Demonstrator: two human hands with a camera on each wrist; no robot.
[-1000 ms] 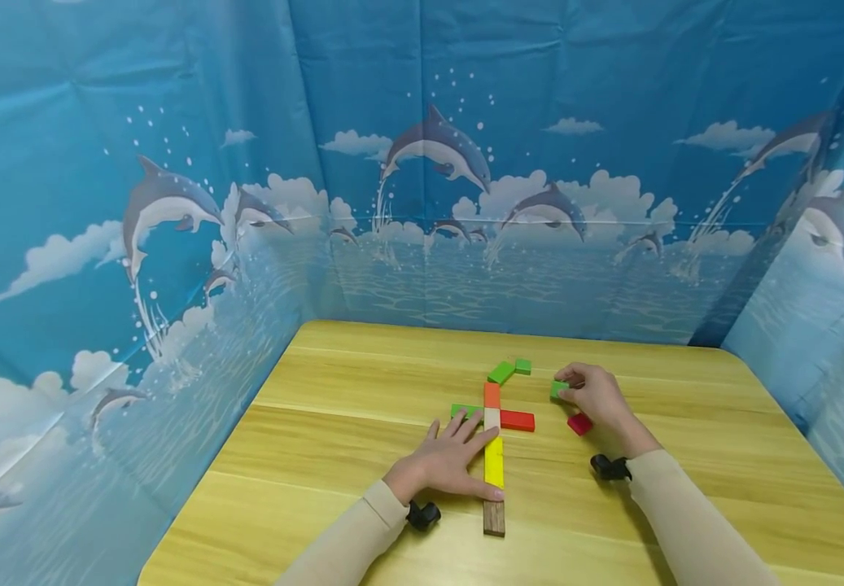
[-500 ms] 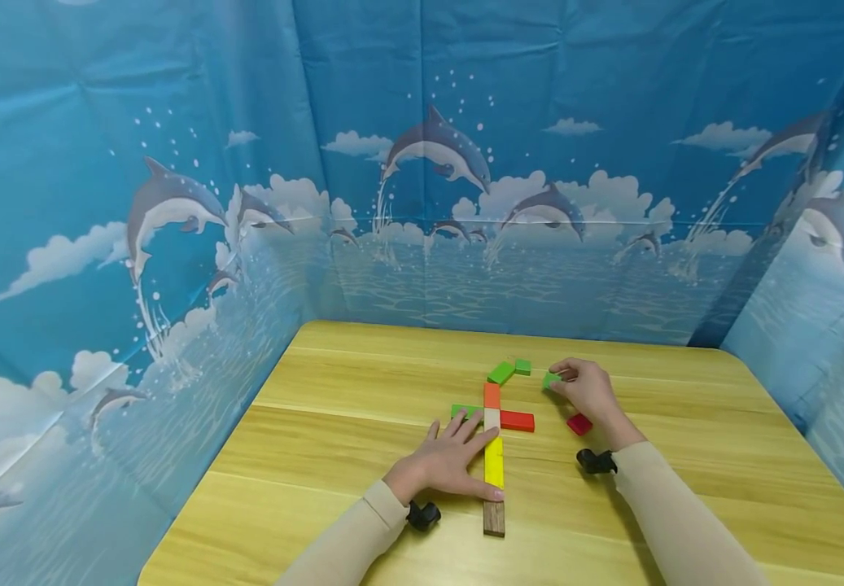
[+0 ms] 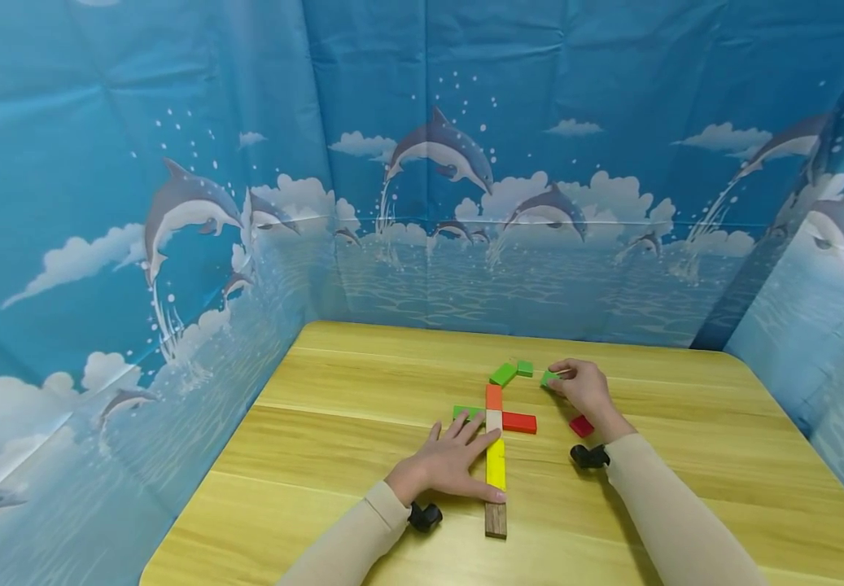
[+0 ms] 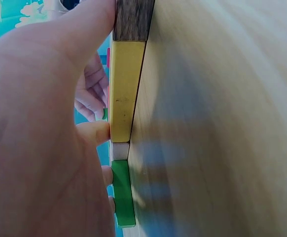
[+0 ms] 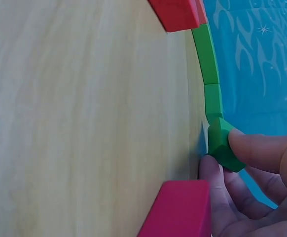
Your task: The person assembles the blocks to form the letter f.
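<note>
On the wooden table [image 3: 363, 505] lies a line of flat blocks: brown [image 3: 496, 519], yellow [image 3: 496, 464], pale [image 3: 493, 419] and orange [image 3: 493, 396], crossed by a green block [image 3: 463, 411] and a red block [image 3: 519, 422]. My left hand [image 3: 451, 464] lies flat with fingers spread, touching the yellow block [image 4: 123, 94] and the green one [image 4: 124, 195]. My right hand [image 3: 581, 387] pinches a small green block [image 5: 221, 142] at the table, close to two more green blocks [image 3: 502, 373], [image 3: 524, 368]. A small red block [image 3: 580, 426] lies beside its wrist.
Blue dolphin-print curtains [image 3: 172, 203] wall in the table on the left, back and right. The table's front edge runs near the bottom of the head view. Black wrist cameras [image 3: 423, 516], [image 3: 587, 456] sit under both sleeves.
My right hand has carried the small green block left and farther back, toward the two green blocks. The left hand has stayed put on the block line.
</note>
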